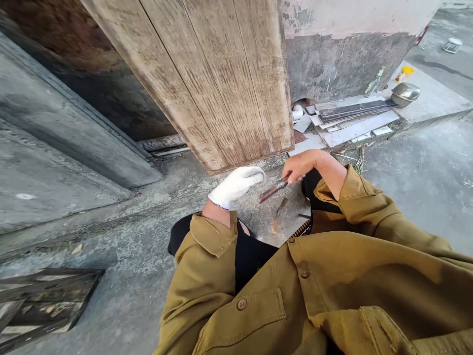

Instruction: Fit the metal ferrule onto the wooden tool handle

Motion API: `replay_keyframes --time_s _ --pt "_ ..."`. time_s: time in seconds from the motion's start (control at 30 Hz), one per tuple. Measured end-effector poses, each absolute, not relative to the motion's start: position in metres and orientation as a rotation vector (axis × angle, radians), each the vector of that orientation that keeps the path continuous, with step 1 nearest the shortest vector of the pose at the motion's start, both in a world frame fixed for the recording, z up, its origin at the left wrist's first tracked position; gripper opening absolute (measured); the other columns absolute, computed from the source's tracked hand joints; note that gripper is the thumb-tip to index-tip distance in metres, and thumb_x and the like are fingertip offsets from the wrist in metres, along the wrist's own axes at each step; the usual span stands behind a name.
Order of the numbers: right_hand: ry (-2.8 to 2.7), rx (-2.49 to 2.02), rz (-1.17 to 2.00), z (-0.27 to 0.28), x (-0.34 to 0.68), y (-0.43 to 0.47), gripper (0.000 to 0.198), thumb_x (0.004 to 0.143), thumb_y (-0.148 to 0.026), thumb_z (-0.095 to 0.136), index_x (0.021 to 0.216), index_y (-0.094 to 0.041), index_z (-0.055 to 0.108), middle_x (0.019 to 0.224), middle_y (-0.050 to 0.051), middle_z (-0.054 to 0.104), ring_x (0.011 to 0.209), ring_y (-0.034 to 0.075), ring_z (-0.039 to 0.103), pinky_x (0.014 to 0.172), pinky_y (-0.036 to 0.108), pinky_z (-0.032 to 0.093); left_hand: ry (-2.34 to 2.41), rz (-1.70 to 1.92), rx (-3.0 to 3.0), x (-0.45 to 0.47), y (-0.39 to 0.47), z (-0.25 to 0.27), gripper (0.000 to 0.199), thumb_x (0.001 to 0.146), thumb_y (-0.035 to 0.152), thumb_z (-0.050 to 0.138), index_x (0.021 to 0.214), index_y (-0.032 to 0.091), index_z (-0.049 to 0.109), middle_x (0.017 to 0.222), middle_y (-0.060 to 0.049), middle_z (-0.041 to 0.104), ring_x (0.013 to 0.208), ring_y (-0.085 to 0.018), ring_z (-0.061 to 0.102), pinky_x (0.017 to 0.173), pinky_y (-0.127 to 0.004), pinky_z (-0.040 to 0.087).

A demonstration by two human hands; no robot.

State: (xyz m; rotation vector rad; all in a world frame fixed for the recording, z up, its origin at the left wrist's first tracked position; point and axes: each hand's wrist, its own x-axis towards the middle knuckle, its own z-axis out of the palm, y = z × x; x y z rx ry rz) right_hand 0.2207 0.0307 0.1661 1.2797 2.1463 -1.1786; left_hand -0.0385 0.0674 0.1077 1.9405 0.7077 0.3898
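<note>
My left hand [238, 185] wears a white glove and hovers over the ground before a wooden door panel [236, 88], fingers loosely curved and nothing visible in them. My bare right hand [301, 165] is closed around a tool with a dark reddish-brown handle [269, 193] and a greyish band near my fingers. That handle slants down to the left, close to my gloved fingertips without touching them. My grip hides the tool's other end, so its kind is unclear. Below, between my knees, another tool with a light wooden end [276, 223] lies on the concrete.
The weathered panel leans upright ahead. To its right are stacked tile strips [354, 111], a metal bowl [405, 93], a glass bottle [374, 84] and a yellow container [404, 73]. A dark wooden frame [48, 296] lies at lower left. Grey slabs [70, 123] stand left.
</note>
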Motion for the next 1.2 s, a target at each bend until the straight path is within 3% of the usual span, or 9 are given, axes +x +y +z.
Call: replay_keyframes --time_s 0.27,0.47,0.57,0.63,0.77,0.83,1.0,1.1,1.2 --pt "2.518 1.0 -1.58 0.174 0.225 0.025 0.011 0.095 -0.023 0.065 0.089 -0.015 0.069 0.068 -0.005 0.058 0.064 0.009 0.054 0.065 0.021 0.039 0.731 0.467 1.774 -0.037 0.08 0.089 0.046 0.077 0.063 0.076 0.088 0.019 0.074 0.087 -0.006 0.075 0.085 -0.024 0.07 0.081 -0.033 0.058" --pt "2.722 1.586 -1.794 0.18 0.211 0.03 0.018 0.105 -0.027 0.064 0.092 -0.015 0.063 0.077 0.0 0.061 0.064 0.008 0.05 0.062 0.02 0.042 0.724 0.6 1.566 -0.029 0.076 0.076 0.037 0.084 0.054 0.078 0.087 0.018 0.07 0.074 -0.002 0.066 0.061 -0.013 0.054 0.066 -0.028 0.055" --pt "2.727 2.091 -1.535 0.181 0.204 0.042 0.02 0.111 -0.026 0.055 0.097 -0.014 0.063 0.079 0.001 0.06 0.065 0.009 0.05 0.062 0.022 0.042 0.589 0.534 1.509 -0.023 0.066 0.077 0.042 0.089 0.058 0.076 0.088 0.017 0.07 0.069 0.0 0.059 0.057 -0.011 0.05 0.069 -0.029 0.058" --pt "2.71 2.314 -1.116 0.177 0.204 0.053 0.02 0.111 -0.025 0.055 0.103 -0.013 0.067 0.086 0.004 0.065 0.073 0.012 0.055 0.068 0.024 0.044 0.537 0.457 1.552 -0.019 0.06 0.08 0.046 0.09 0.061 0.075 0.089 0.016 0.072 0.065 0.001 0.055 0.057 -0.012 0.05 0.066 -0.028 0.055" --pt "2.468 2.218 -0.392 0.162 0.209 0.063 0.02 0.108 -0.021 0.061 0.115 -0.01 0.075 0.105 0.013 0.074 0.093 0.021 0.064 0.079 0.029 0.043 0.67 0.506 1.691 -0.025 0.064 0.091 0.035 0.091 0.05 0.071 0.086 0.015 0.073 0.075 -0.003 0.065 0.062 -0.012 0.055 0.061 -0.025 0.045" --pt "2.371 1.898 -0.568 0.156 0.212 0.059 0.018 0.106 -0.019 0.063 0.113 -0.01 0.078 0.099 0.01 0.074 0.087 0.019 0.064 0.075 0.028 0.042 0.789 0.629 1.703 -0.031 0.072 0.097 0.029 0.089 0.045 0.068 0.086 0.016 0.073 0.075 -0.003 0.067 0.065 -0.014 0.057 0.064 -0.025 0.046" --pt "2.112 0.906 -1.483 0.159 0.217 0.037 0.009 0.1 -0.013 0.068 0.101 -0.013 0.077 0.071 -0.005 0.06 0.064 0.01 0.056 0.064 0.02 0.041 0.811 0.527 1.748 -0.03 0.084 0.099 0.034 0.078 0.051 0.073 0.08 0.017 0.071 0.074 -0.003 0.067 0.071 -0.017 0.059 0.069 -0.028 0.049" --pt "2.333 1.007 -1.731 0.173 0.223 0.034 0.005 0.1 -0.013 0.067 0.101 -0.013 0.072 0.076 -0.004 0.063 0.065 0.007 0.056 0.063 0.017 0.042 0.826 0.611 1.71 -0.02 0.084 0.09 0.04 0.078 0.058 0.073 0.079 0.018 0.067 0.076 -0.004 0.067 0.073 -0.017 0.059 0.07 -0.029 0.049" --pt "2.564 1.492 -1.79 0.185 0.229 0.042 0.012 0.105 -0.014 0.062 0.093 -0.013 0.064 0.078 -0.002 0.063 0.062 0.005 0.051 0.06 0.017 0.04 0.866 0.687 1.635 -0.011 0.081 0.081 0.042 0.08 0.061 0.067 0.084 0.018 0.067 0.079 -0.005 0.067 0.069 -0.017 0.057 0.067 -0.029 0.048"
